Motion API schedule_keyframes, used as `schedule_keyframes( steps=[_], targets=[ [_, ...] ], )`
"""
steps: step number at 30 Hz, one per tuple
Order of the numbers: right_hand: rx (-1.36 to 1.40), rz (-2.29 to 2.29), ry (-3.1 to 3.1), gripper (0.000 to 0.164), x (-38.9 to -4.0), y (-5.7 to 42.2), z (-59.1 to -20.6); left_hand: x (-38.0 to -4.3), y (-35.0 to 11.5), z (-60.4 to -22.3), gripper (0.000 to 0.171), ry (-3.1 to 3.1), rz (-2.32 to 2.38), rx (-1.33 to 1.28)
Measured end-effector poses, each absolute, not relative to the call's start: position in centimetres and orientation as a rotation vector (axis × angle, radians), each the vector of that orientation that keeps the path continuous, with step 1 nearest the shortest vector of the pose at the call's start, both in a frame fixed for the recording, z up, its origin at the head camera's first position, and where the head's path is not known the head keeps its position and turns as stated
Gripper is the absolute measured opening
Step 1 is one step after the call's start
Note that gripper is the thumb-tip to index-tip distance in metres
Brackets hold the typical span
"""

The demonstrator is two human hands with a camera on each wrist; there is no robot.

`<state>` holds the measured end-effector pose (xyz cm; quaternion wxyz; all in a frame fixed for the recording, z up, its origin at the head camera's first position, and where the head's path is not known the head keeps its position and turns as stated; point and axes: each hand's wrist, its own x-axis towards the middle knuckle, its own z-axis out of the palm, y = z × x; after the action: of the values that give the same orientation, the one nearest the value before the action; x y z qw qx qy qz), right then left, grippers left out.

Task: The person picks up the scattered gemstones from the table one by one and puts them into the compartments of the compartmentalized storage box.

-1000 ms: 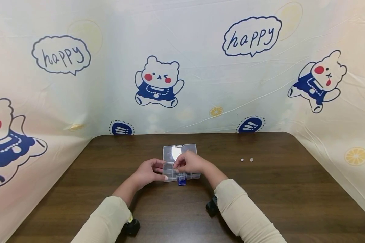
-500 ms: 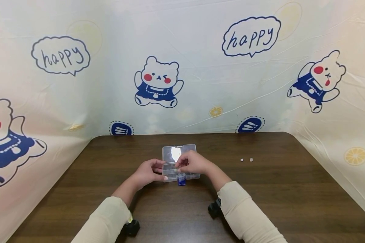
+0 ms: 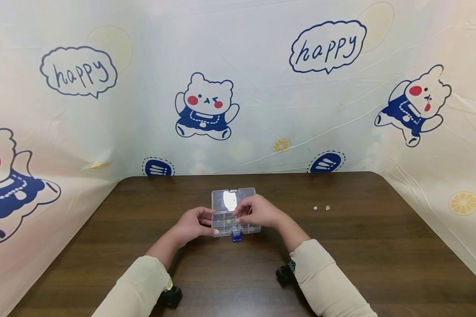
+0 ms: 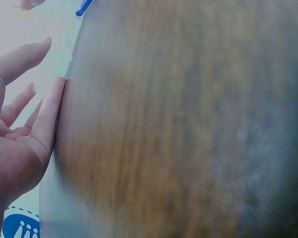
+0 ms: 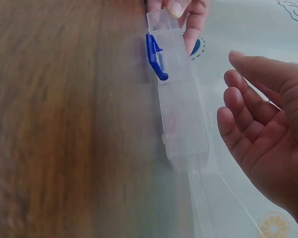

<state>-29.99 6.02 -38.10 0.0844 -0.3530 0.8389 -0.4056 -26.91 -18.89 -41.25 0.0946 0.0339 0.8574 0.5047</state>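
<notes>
A clear plastic compartment box (image 3: 218, 229) lies on the table with its lid (image 3: 221, 200) raised at the back and a blue latch (image 3: 236, 236) hanging at the front. My left hand (image 3: 188, 226) grips the box's left end, thumb at the front corner and fingers behind. A small pale piece (image 3: 228, 221) shows in one compartment. My right hand (image 3: 260, 212) hovers over the box's right half. In the right wrist view the right hand (image 5: 273, 124) has loosely bent fingers with nothing between them, beside the box wall (image 5: 184, 114).
Two small whitish pieces, one on the left (image 3: 315, 208) and one on the right (image 3: 328, 208), lie on the brown wooden table (image 3: 361, 246), to the right of the box. A printed cloth (image 3: 262, 110) hangs behind the table. Each wrist wears a black camera.
My right hand has let go of the small pale piece, which now shows in a compartment, and has drawn back to the right. The left hand stays at the box's left end.
</notes>
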Motion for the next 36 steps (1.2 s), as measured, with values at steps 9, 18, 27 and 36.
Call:
schedule_keyframes(
  steps=[9, 18, 27, 36],
  targets=[
    [-1.100, -1.281, 2.503, 0.013, -29.7, 6.9, -37.8, -27.0, -19.0, -41.3, 0.060, 2.545, 1.501, 0.101],
    [-1.067, -1.263, 2.551, 0.018, -29.3, 7.8, -37.7, -27.0, -19.0, -41.4, 0.060, 2.550, 1.495, 0.093],
    [-1.094, -1.299, 2.571, 0.016, -28.8, 9.1, -37.5, -26.9, -18.8, -41.4, 0.060, 2.558, 1.498, 0.092],
    [-1.094, -1.324, 2.580, 0.017, -28.2, 10.6, -36.9, -27.1, -18.9, -41.6, 0.060, 2.538, 1.514, 0.096]
  ],
)
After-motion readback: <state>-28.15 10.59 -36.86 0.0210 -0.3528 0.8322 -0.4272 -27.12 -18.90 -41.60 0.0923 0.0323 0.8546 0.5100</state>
